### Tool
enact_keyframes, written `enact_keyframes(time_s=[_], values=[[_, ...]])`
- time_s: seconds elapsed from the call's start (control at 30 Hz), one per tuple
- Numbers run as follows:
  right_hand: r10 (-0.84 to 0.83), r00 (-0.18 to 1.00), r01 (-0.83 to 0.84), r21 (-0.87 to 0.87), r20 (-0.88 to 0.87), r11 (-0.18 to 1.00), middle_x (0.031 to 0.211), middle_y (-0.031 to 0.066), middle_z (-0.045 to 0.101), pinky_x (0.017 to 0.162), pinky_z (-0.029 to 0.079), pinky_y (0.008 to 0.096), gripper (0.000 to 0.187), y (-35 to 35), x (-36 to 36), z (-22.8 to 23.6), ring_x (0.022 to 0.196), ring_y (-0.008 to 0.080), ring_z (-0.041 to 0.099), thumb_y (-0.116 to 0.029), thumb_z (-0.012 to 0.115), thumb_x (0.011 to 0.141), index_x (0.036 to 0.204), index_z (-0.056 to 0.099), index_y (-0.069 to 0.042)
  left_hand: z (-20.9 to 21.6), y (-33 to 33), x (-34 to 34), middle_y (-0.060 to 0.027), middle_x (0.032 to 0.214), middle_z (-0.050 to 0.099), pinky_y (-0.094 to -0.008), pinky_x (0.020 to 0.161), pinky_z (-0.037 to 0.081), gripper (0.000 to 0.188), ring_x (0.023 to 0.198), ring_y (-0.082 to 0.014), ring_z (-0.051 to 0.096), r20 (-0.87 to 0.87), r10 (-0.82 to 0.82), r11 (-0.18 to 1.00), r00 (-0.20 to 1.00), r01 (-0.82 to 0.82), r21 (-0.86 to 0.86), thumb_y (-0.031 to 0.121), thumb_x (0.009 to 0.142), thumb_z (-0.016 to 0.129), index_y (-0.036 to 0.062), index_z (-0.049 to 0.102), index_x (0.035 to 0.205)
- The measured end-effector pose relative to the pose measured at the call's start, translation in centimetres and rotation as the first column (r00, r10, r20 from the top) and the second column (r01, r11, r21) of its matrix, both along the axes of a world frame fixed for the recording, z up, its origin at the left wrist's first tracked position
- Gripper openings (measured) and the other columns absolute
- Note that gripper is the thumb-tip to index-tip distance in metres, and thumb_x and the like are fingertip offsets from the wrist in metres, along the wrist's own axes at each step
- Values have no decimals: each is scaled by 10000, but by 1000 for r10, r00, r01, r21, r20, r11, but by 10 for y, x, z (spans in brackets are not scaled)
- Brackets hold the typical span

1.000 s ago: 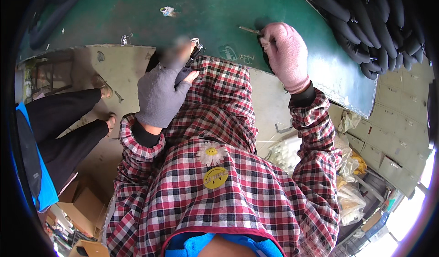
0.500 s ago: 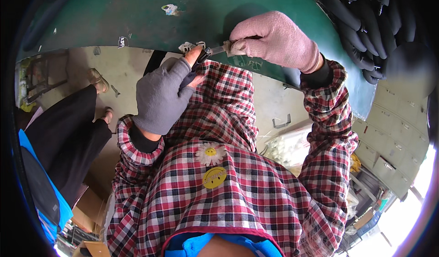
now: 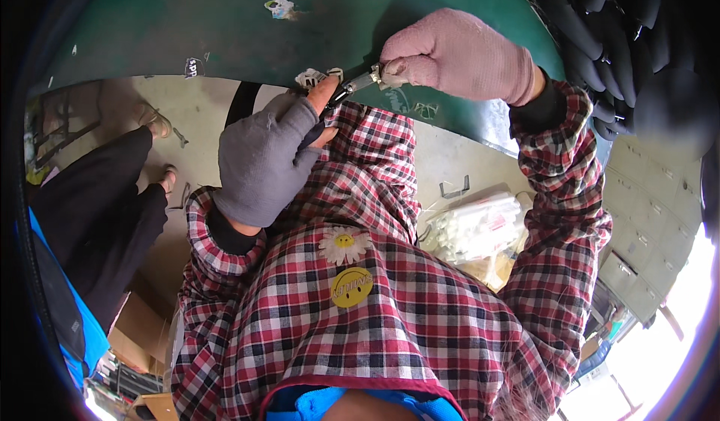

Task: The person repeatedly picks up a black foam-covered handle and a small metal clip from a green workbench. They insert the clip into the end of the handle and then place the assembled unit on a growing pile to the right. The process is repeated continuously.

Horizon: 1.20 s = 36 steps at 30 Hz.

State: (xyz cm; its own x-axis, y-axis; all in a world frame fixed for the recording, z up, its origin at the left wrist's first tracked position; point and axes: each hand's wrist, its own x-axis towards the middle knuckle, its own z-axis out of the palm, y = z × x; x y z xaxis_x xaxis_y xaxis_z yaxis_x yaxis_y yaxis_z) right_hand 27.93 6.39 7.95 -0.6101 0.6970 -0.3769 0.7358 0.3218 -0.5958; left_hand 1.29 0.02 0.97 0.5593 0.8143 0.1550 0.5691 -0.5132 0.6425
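My left hand [image 3: 264, 160] wears a grey glove with bare thumb and fingertips. It is closed around a slim black piece with a shiny metal end [image 3: 342, 93], mostly hidden in the palm. My right hand [image 3: 463, 59], in a pale pink glove, is up and to the right of it, thumb and finger pinched. A short, narrow silvery or clear piece [image 3: 364, 80] spans from the black piece to the right fingertips; its exact kind cannot be made out. Both hands are at the near edge of a green tabletop [image 3: 225, 23].
Several long black curved pieces with metal ends [image 3: 592, 38] are heaped at the table's right. Scraps of sticker [image 3: 280, 8] mark the tabletop. A clear bag of white items [image 3: 480, 226] lies below right, near grey drawers [image 3: 641, 226]. Another person's dark-trousered legs [image 3: 105, 211] are at left.
My right hand has shifted slightly up and right, its forearm swinging outward. The piece between the hands now slants up more steeply. My left hand keeps its grip, nearly in place.
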Motion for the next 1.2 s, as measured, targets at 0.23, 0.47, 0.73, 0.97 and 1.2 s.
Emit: enact_keyframes(time_s=[0.23,0.47,0.73,0.97,1.2], values=[[34,999,-32,-95,17,995,834,106,692,710,522,348,289,4,-1,-3,766,265,666,-366,670,940,1023,727,-95,-4,-4,-2,-75,870,646,-370,553,501,642,655,-245,658,-11,-21,1000,1000,21,-14,191,833,768,222,544,1434],[132,983,-128,-32,128,991,847,89,704,720,529,352,303,6,-6,-5,784,272,676,-394,665,935,1010,737,-110,-8,-6,1,-68,788,567,-370,547,455,573,619,-248,580,45,-26,1000,999,26,3,260,866,732,199,572,1414],[157,978,-168,68,133,983,831,133,666,686,509,388,297,1,-10,-18,789,343,648,-387,669,931,952,705,-94,-11,-4,2,-68,796,580,-368,551,458,549,606,-252,579,13,-26,1000,1000,26,-7,254,870,731,189,588,1396],[151,965,-170,76,214,982,865,97,691,755,524,393,275,5,-19,-24,836,327,654,-390,639,941,994,722,-133,-21,9,5,-91,861,633,-373,587,484,510,652,-285,622,49,-7,1000,999,7,0,178,839,751,173,640,1336],[108,991,-92,-180,82,979,753,47,689,720,513,322,365,38,-24,-38,719,161,635,-365,618,948,868,730,-27,-34,25,2,-126,905,671,-406,658,508,543,754,-336,654,75,6,999,997,-10,49,181,832,761,197,620,1356]])
